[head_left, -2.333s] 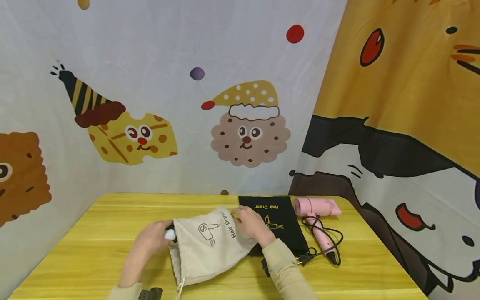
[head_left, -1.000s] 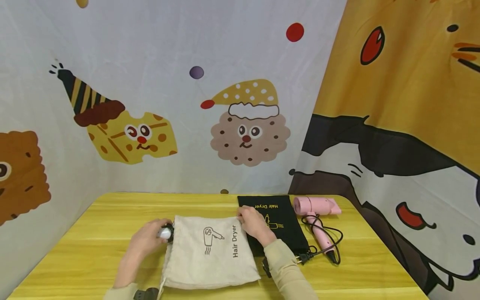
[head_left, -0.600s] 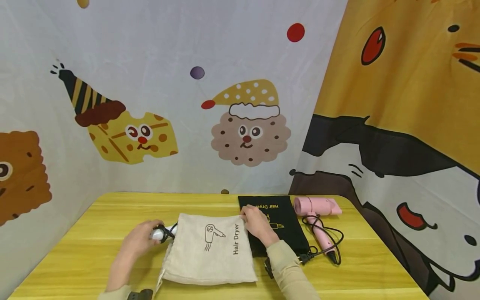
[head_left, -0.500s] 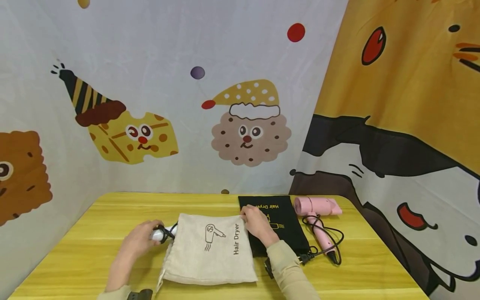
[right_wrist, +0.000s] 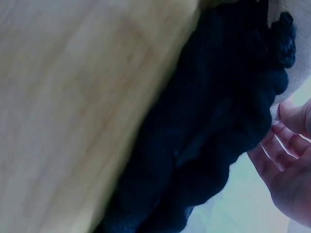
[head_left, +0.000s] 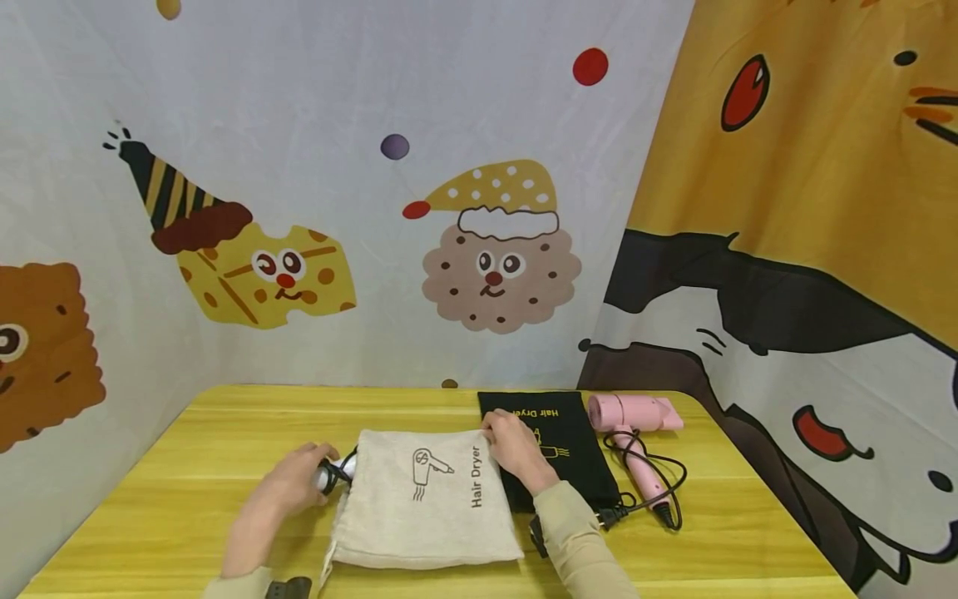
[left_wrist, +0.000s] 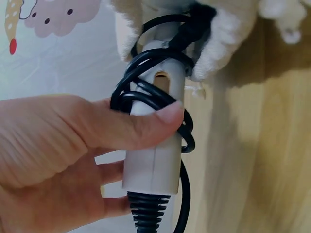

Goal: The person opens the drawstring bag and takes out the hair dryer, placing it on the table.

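My left hand (head_left: 295,481) grips the white handle (left_wrist: 153,167) of a hair dryer, with its thumb across the black cord (left_wrist: 146,80) looped around it. The rest of the dryer is hidden inside a beige drawstring bag (head_left: 400,524) marked "Hair Dryer", whose mouth faces left. In the left wrist view the bag's ruffled opening (left_wrist: 228,41) surrounds the upper handle. At the bag's far right corner, my right hand (head_left: 516,449) pinches the cloth; the right wrist view shows thumb and fingers at the beige fabric (right_wrist: 303,58).
A black "Hair Dryer" bag (head_left: 591,474) lies partly under my right arm. Right of it rests a pink hair dryer (head_left: 632,413) with its cord and plug (head_left: 611,517). All lie on a yellow wood-grain table (head_left: 718,532) before printed curtains (head_left: 314,100).
The beige bag was raised and slanted; it now lies flatter. My left hand drew the handle leftward, then shifted slightly right again. My right hand kept the corner, moving slightly right.
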`<state>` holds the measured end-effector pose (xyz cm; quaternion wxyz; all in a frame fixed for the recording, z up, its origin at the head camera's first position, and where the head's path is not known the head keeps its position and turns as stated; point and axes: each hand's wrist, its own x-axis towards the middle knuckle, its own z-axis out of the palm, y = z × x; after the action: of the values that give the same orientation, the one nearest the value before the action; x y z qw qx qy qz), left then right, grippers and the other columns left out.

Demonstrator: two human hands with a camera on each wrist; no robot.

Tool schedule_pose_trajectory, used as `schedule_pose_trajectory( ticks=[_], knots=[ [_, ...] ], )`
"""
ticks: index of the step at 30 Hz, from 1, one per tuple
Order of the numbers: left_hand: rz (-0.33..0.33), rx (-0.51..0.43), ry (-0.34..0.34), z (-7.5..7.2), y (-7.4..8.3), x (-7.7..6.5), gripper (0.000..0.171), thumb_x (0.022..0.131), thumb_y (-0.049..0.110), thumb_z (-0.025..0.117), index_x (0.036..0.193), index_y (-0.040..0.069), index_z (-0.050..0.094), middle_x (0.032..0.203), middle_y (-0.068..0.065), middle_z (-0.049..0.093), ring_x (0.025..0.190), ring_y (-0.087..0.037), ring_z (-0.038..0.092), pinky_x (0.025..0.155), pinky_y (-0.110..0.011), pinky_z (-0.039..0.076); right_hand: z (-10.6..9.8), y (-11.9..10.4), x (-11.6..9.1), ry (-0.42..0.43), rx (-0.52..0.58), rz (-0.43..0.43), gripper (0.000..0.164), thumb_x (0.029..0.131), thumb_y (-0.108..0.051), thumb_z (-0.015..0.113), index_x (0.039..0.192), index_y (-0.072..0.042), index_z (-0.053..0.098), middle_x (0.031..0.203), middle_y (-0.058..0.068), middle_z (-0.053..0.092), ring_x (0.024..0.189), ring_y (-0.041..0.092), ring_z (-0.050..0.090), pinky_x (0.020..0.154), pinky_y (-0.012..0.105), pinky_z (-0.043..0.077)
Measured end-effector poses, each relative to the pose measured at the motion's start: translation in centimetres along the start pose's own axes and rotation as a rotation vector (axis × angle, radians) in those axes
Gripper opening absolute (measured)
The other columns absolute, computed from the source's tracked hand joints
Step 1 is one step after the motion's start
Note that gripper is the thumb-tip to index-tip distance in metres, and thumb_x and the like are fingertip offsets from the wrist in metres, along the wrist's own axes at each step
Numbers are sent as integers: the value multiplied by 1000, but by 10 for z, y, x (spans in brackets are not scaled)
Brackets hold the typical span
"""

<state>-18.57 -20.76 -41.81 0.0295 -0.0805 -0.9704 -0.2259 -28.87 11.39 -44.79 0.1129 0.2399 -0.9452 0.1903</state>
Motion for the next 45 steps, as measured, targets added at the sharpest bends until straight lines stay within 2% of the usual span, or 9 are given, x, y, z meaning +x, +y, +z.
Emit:
schedule_pose_trajectory(
  ticks=[7, 15, 25, 31, 34, 37, 42, 45],
  knots=[
    [-11, -5, 35, 3, -3, -2, 51, 55, -1, 81, 103, 1, 65, 95, -12, 62, 88, -31, 62, 83, -53, 51, 2, -1, 1, 18, 4, 25, 5, 89, -9, 64, 92, -10, 67, 89, 5, 62, 75, 18, 60, 63, 27, 51],
    [-48, 60, 64, 2, -8, -6, 48, 57, 2, 84, 101, -1, 65, 90, -11, 61, 83, -28, 62, 77, -49, 53, 1, -4, 2, 48, -4, 46, 5, 90, -10, 63, 92, -10, 67, 88, 4, 61, 75, 17, 60, 64, 29, 52],
    [-106, 75, 93, -1, -6, -6, 46, 59, 1, 83, 100, -5, 64, 90, -17, 61, 80, -33, 62, 75, -51, 53, -1, -9, 2, 46, 2, -75, 11, 92, -13, 60, 100, -10, 67, 94, 4, 61, 80, 17, 59, 66, 27, 51],
    [-168, 65, 79, -3, -6, -7, 44, 62, 4, 81, 99, -10, 61, 88, -21, 59, 75, -30, 59, 68, -48, 53, -5, -17, 1, -62, 39, -122, 21, 94, -16, 58, 112, -9, 66, 109, 6, 65, 95, 19, 63, 77, 30, 53],
    [-192, 62, 68, -4, -5, -7, 43, 62, 8, 81, 95, -10, 60, 83, -20, 58, 72, -27, 57, 64, -44, 52, -3, -19, 0, -133, 39, -123, 25, 94, -19, 58, 117, -11, 65, 120, 8, 64, 105, 22, 62, 83, 34, 53],
    [-208, 62, 53, -5, -3, -6, 44, 62, 13, 81, 93, -9, 60, 81, -17, 59, 71, -25, 56, 63, -43, 51, 1, -19, -1, -216, 47, -106, 30, 95, -22, 56, 122, -12, 63, 128, 8, 60, 109, 22, 62, 83, 33, 53],
    [-224, 57, 27, -8, 0, -5, 43, 62, 17, 83, 90, -5, 60, 79, -12, 62, 70, -24, 56, 62, -40, 49, 9, -17, -4, -330, -3, -107, 34, 96, -25, 54, 127, -13, 59, 131, 7, 59, 115, 22, 59, 88, 33, 52],
    [-238, 53, 11, -9, 0, -4, 41, 62, 18, 83, 90, -3, 60, 78, -11, 63, 70, -23, 56, 60, -39, 48, 11, -20, -4, -354, -48, -110, 34, 96, -25, 55, 127, -13, 60, 132, 7, 59, 120, 23, 57, 94, 36, 50]
  ],
)
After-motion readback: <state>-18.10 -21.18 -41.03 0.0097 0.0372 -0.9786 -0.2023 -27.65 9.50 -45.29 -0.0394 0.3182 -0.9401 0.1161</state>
